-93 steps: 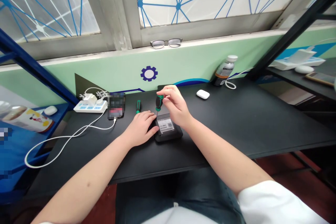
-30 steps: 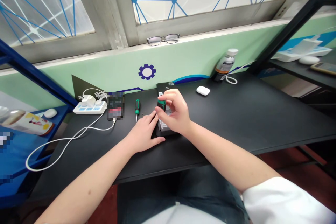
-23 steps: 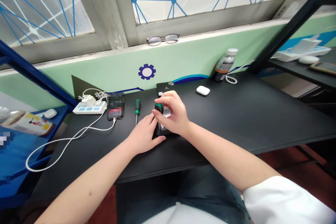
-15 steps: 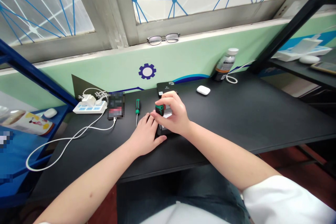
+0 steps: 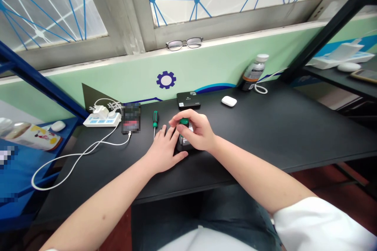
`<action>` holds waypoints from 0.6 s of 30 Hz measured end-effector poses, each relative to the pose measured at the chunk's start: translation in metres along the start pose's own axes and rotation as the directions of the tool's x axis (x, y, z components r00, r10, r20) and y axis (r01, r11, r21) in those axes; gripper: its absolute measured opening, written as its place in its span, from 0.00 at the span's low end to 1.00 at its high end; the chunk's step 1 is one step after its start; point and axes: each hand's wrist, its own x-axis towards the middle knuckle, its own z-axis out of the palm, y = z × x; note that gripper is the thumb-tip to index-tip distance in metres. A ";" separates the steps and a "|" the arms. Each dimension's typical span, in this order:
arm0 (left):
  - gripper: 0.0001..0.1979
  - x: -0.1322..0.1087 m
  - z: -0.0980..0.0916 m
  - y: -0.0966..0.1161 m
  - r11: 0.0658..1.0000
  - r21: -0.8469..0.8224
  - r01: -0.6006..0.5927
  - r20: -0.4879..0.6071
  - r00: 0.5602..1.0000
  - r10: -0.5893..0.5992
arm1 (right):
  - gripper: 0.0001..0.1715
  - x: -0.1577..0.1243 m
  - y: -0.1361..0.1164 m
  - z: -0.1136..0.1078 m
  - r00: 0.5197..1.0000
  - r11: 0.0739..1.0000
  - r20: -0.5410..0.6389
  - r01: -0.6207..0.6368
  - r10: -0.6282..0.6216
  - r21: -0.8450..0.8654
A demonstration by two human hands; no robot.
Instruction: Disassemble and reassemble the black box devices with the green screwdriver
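Note:
My right hand (image 5: pixel 200 130) is closed round the green and black handle of a screwdriver (image 5: pixel 184 121), which stands roughly upright. Under it lies a dark device (image 5: pixel 186 140) with a pale label, mostly covered by my hands. The screwdriver's tip is hidden, so I cannot tell what it touches. My left hand (image 5: pixel 164 152) rests flat with fingers spread, against the device's left side. Just beyond those fingers, a second green and black screwdriver (image 5: pixel 155 119) lies on the black table (image 5: pixel 250 137).
Behind the hands sits a flat black box (image 5: pixel 188 100). A white earphone case (image 5: pixel 229 101) and a bottle (image 5: pixel 255 72) stand to its right. On the left are a phone (image 5: pixel 131 119) on a white cable and a power strip (image 5: pixel 102 119). Glasses (image 5: pixel 184 43) rest on the sill.
My right hand has shifted down and its fingers have changed position round the screwdriver handle, uncovering more of the black box behind. My left hand stays nearly in place.

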 end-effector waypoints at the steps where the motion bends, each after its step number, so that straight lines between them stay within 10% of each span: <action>1: 0.41 0.000 0.000 0.000 1.000 -0.005 -0.002 0.000 1.000 0.002 | 0.11 0.001 0.000 -0.001 1.000 1.000 0.018 0.006 -0.006 0.004; 18: 0.44 0.003 -0.005 -0.001 1.000 0.019 0.021 0.061 0.998 -0.022 | 0.13 0.002 0.000 0.007 0.988 0.982 -0.135 0.046 -0.071 -0.182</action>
